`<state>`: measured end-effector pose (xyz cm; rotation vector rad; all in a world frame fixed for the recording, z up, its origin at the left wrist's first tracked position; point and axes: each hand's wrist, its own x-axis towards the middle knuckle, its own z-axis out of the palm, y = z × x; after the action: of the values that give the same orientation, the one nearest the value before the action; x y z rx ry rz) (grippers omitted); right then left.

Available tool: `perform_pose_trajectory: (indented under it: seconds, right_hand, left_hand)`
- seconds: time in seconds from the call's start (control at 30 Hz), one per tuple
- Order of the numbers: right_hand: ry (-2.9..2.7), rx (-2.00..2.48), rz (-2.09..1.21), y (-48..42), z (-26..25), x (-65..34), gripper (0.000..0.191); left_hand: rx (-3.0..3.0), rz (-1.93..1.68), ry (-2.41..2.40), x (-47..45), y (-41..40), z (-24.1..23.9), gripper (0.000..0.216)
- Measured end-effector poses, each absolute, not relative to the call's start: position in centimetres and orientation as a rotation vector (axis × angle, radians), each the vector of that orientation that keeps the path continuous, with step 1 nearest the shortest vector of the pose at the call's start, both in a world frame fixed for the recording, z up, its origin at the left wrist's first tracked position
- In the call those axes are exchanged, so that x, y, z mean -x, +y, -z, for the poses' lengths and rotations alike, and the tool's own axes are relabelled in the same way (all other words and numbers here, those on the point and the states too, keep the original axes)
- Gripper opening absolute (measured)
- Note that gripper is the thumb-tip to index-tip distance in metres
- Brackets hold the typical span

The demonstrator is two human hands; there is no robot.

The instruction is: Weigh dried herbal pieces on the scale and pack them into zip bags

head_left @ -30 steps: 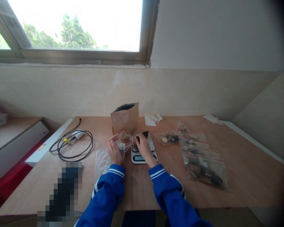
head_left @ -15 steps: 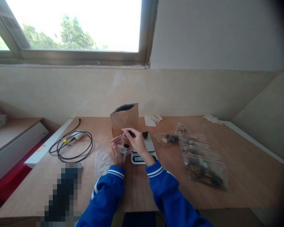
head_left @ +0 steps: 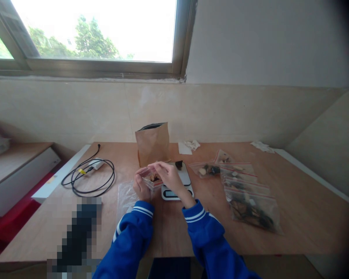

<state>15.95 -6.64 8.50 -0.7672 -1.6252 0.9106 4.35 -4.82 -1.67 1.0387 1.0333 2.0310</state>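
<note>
My left hand [head_left: 142, 187] is closed on the side of a clear zip bag [head_left: 154, 185] with a red stripe, its mouth held apart. Brown and dark dried pieces [head_left: 154, 177] lie inside it. My right hand [head_left: 171, 177] is at the bag's mouth, fingers bent and pressed together; whether they pinch the bag's edge or a small piece is hidden. Just behind that hand is a white digital scale [head_left: 184, 176], partly covered by it. One dark dried piece [head_left: 178, 164] rests on the scale's far end.
An open brown paper pouch [head_left: 152, 145] stands behind my hands. Right of the scale lie several filled zip bags [head_left: 250, 209]. An empty-looking clear bag [head_left: 125, 195] lies flat at left, near a coiled black cable [head_left: 88, 193]. White tissue [head_left: 192, 145] sits at the back.
The dark piece that was between my right fingers no longer shows. My right hand has lowered against the bag's mouth, and the bag has tilted so its contents show more.
</note>
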Motion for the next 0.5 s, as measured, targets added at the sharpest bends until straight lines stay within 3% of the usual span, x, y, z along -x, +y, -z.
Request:
perform_pose_trajectory:
  seconds: [0.23,0.37,0.5]
  right_hand:
    - [-1.527,1.226,-0.289,-3.5,-5.3,-20.2,0.029]
    - [-1.732,1.505,-0.145,-1.7,-1.7,-22.3,0.032]
    - [-1.810,1.573,-0.132,-1.5,0.1,-22.9,0.021]
  left_hand:
    - [-0.883,-2.007,1.092,-4.4,-5.1,0.6,0.051]
    - [-0.813,-2.024,1.069,-4.6,-5.1,0.1,0.051]
    - [-0.858,-2.002,1.062,-4.6,-5.1,0.0,0.051]
